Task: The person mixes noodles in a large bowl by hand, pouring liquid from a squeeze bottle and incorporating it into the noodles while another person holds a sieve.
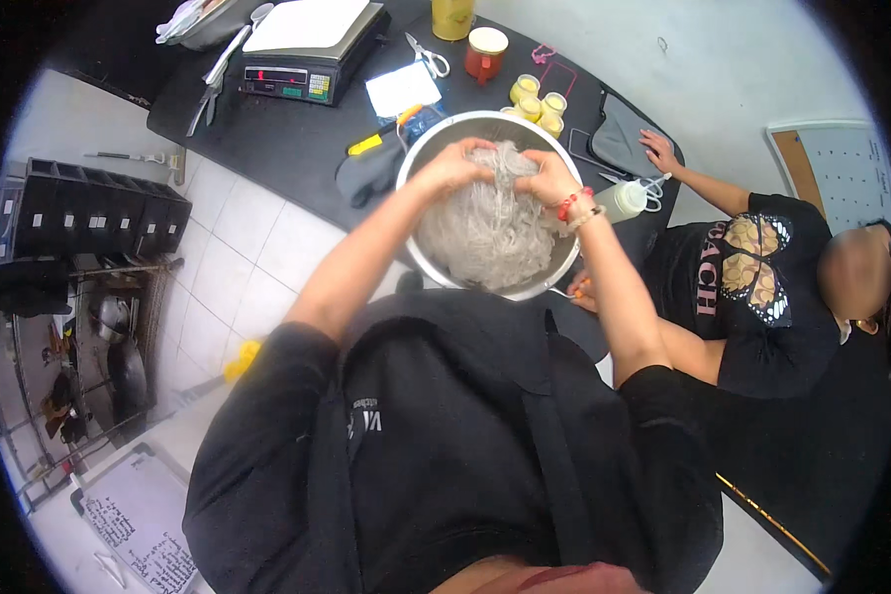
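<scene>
A big steel mixing bowl [410, 160] stands at the table's near edge, full of translucent pale strands that look like glass noodles [490, 237]. My left hand [462, 167] grips a bunch of the strands at the far side of the bowl. Close beside it, my right hand [551, 178], with red and pale bracelets at the wrist, holds the same bunch. The bunch is lifted a little above the pile between my fingers. Orange grips sit on the bowl's wire handles; one orange handle grip [410, 113] shows at the upper left.
On the right a co-worker [742, 275] keeps one hand [582, 291] at the bowl's near handle. Around the bowl are small jars [538, 104], a squeeze bottle [624, 200], scissors [429, 58], a red lidded jug [485, 56], a digital scale [308, 52] and a knife [208, 100].
</scene>
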